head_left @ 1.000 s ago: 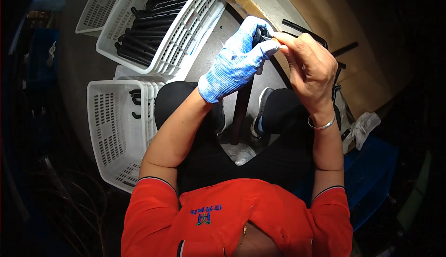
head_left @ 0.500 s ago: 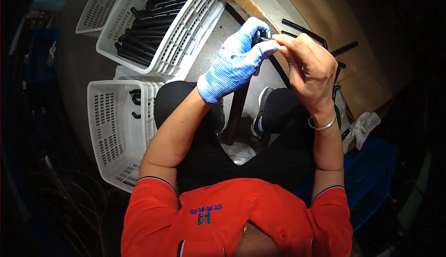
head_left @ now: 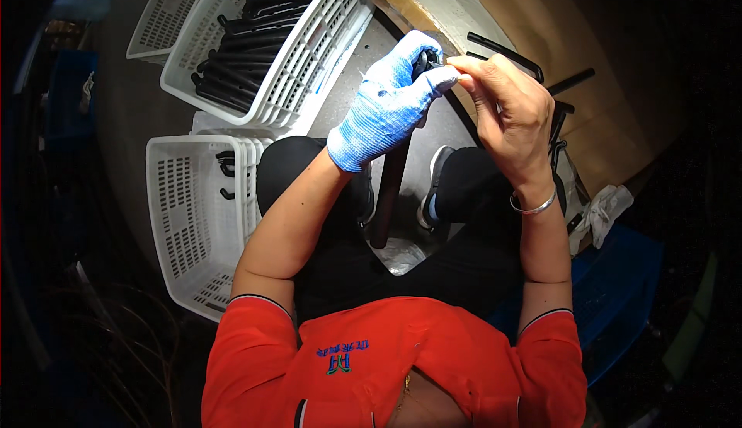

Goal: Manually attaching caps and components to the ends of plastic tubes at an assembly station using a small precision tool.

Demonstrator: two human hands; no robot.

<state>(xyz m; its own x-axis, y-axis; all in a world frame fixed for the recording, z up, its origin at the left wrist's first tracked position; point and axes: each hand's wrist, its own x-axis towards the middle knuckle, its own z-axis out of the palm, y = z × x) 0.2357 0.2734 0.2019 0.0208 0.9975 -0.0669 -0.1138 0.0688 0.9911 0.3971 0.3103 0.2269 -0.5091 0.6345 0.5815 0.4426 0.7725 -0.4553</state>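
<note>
My left hand [head_left: 382, 111], in a blue and white knit glove, is closed around a black tube [head_left: 393, 192]. The tube slants down from the glove to between my knees. Its upper end, dark and rounded, shows between the gloved thumb and forefinger. My bare right hand [head_left: 516, 119], a silver bangle at its wrist, pinches thumb and forefinger together right beside that end. A thin pale sliver shows at those fingertips, too small to name. The gloved thumb nearly meets the right fingertips.
A white basket [head_left: 292, 72] at the far left holds many black bent tubes [head_left: 251, 49]. Nearer stand nested white baskets [head_left: 197, 219] with a few black hooked pieces. An opened cardboard box [head_left: 595, 103] at the right has black tubes by it. A blue bin [head_left: 618, 289] sits lower right.
Both hands have shifted very slightly to the left with the tube. The grips look the same.
</note>
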